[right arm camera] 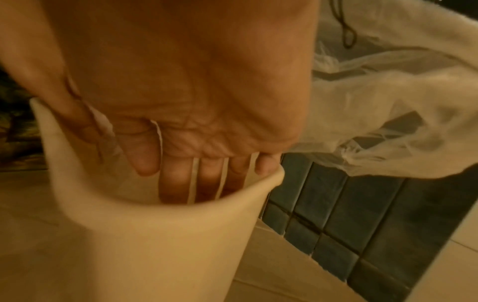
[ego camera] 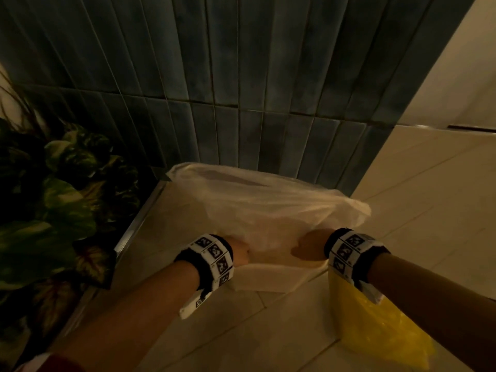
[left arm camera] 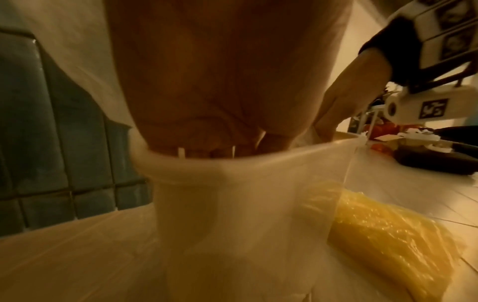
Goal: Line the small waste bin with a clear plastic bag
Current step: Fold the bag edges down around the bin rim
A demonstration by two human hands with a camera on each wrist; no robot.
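Note:
A small white waste bin (ego camera: 268,280) stands on the floor tiles by the dark wall. A clear plastic bag (ego camera: 268,202) billows over its mouth and hides most of it. My left hand (ego camera: 240,252) and right hand (ego camera: 308,248) both reach down into the bin's mouth. In the left wrist view my left hand (left arm camera: 220,92) shows through the film, its fingers dipping behind the bin rim (left arm camera: 258,161). In the right wrist view my right hand (right arm camera: 194,173) has straight fingers (right arm camera: 175,183) inside the bin (right arm camera: 155,235), with loose bag (right arm camera: 388,106) hanging off to the right.
A yellow plastic bag (ego camera: 375,326) lies on the floor just right of the bin, under my right forearm. A leafy plant (ego camera: 53,197) fills the left side behind a metal strip. The dark tiled wall (ego camera: 241,76) rises right behind the bin. Pale floor tiles stretch to the right.

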